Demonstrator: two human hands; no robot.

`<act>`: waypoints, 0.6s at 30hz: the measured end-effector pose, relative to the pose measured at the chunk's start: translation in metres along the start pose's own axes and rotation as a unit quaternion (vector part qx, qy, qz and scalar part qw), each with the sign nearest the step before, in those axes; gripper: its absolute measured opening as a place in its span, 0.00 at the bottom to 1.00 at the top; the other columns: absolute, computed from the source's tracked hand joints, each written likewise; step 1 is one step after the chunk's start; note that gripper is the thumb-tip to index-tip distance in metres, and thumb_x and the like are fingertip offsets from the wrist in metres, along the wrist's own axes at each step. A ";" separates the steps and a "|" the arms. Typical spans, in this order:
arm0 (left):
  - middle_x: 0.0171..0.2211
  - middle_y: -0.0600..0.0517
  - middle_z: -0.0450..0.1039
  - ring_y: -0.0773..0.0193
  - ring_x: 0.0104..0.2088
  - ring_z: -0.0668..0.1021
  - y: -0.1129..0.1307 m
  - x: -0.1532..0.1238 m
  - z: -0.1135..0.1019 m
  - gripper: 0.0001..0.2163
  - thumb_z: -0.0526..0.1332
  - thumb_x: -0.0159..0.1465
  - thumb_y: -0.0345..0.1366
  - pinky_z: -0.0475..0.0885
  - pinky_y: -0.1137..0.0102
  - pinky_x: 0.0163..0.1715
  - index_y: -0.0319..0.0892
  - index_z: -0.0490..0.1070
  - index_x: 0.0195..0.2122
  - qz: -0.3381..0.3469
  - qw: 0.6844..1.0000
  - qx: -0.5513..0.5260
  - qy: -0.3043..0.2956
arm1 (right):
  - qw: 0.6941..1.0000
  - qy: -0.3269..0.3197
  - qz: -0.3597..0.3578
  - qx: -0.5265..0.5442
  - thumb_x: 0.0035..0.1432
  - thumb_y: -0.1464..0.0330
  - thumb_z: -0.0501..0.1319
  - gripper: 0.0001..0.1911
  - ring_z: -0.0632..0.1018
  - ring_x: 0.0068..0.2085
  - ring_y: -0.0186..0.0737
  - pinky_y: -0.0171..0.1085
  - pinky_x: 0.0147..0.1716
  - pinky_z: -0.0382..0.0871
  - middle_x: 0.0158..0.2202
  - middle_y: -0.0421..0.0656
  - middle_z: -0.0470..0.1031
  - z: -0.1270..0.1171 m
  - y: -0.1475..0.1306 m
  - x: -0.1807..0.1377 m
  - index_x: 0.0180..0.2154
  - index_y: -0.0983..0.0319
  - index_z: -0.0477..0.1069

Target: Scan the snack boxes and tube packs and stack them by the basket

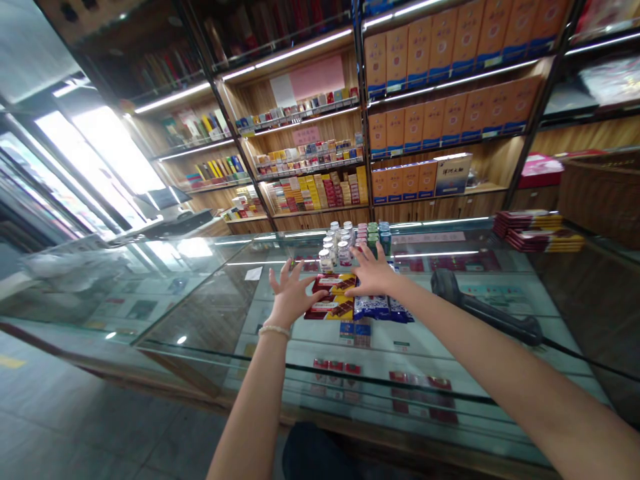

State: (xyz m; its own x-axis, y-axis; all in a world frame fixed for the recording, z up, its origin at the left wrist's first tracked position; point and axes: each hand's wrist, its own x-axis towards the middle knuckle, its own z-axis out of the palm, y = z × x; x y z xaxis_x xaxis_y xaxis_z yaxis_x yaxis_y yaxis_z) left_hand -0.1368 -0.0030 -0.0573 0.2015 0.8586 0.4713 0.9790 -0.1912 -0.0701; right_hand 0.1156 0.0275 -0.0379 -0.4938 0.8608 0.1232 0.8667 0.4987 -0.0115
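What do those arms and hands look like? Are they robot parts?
They are a person's, with no mechanical parts or cables attached. The left hand has a pale, beaded-looking bracelet around its wrist; no bracelet or watch shows at the wrist of the right hand. Neither wears a glove, and no sleeves are in view.

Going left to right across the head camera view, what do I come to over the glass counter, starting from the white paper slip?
White paper slip, left hand, chocolate packs, blue-and-white packets, black corded scanner, pile of packs.
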 end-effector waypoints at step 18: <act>0.72 0.47 0.65 0.38 0.75 0.56 -0.006 0.007 0.010 0.16 0.71 0.63 0.53 0.34 0.36 0.73 0.54 0.86 0.48 -0.039 0.996 -0.064 0.057 | 0.998 0.064 -0.023 -0.004 0.58 0.40 0.64 0.37 0.43 0.78 0.72 0.72 0.72 0.28 0.79 0.54 0.48 -0.010 -0.003 -0.001 0.53 0.63 0.82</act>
State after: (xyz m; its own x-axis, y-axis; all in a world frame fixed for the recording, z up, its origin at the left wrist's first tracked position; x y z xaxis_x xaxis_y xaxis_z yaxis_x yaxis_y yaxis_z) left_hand -0.1412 0.0083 -0.0622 0.1137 0.8145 0.5689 0.9782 -0.1921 0.0796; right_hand 0.1142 0.0246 -0.0276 -0.5209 0.8163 0.2496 0.8436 0.5370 0.0044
